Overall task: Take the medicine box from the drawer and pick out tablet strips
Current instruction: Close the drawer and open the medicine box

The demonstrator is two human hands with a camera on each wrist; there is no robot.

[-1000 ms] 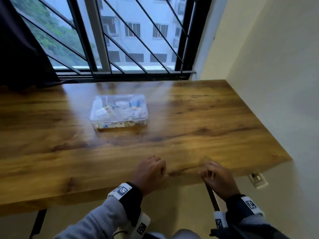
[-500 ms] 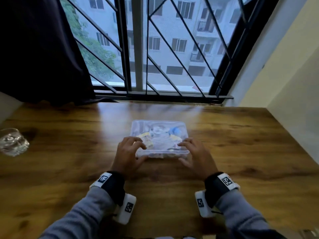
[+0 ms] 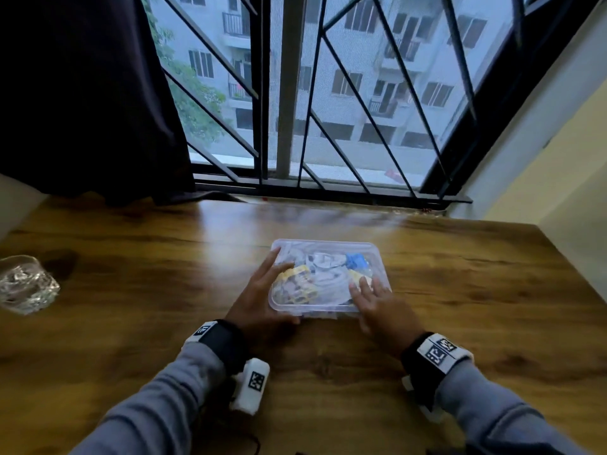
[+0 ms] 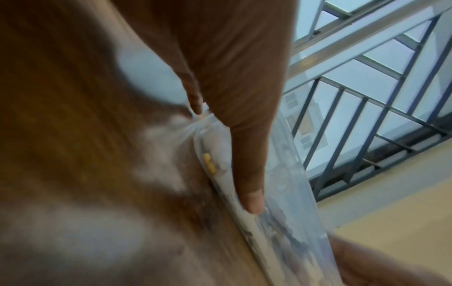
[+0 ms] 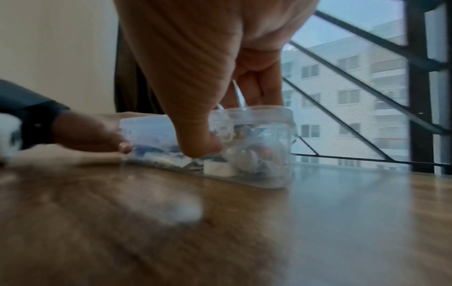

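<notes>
A clear plastic medicine box (image 3: 328,277) sits lid-on on the wooden bench (image 3: 131,274), toward the far edge by the window grille (image 3: 328,93). Packets in yellow, blue and white show through the lid; no print on them is readable. The left hand (image 3: 259,300) grips the box's near-left corner, fingers (image 3: 272,264) stretched along the left side and thumb on the near wall. The right hand (image 3: 377,307) holds the near-right corner, fingers on the lid, thumb (image 5: 198,143) against the front wall. Both wristbands carry black-and-white square code tags. A glass (image 3: 26,284) stands at the bench's left edge.
</notes>
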